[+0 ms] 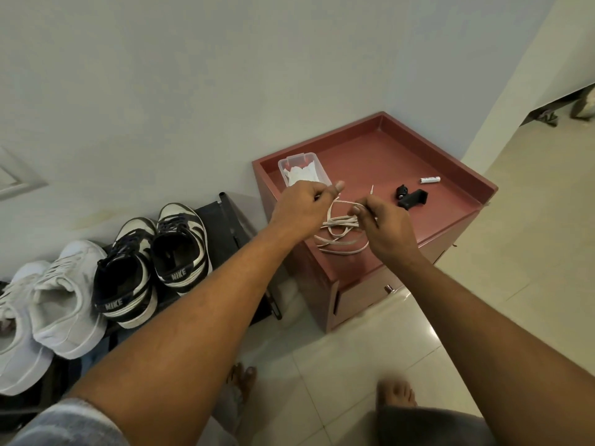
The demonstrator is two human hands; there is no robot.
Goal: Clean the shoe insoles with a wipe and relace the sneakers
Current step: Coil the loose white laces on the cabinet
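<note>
Pinching the shoelace (341,231) between them, left hand (304,210) and right hand (384,225) hover over the cabinet (450,175).

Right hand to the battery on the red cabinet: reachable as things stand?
Probably yes. The battery lies uncovered just beyond the right hand; only the low black gadget sits between. But that hand pinches the white lace, so it would have to let go first.

Plain pale wall (193,75) far side. Glossy cream floor tiles (515,300) near and right. Reddish-brown cabinet (402,156) (raised rim, drawer below) against wall; black shoe rack (225,225) left.
</note>
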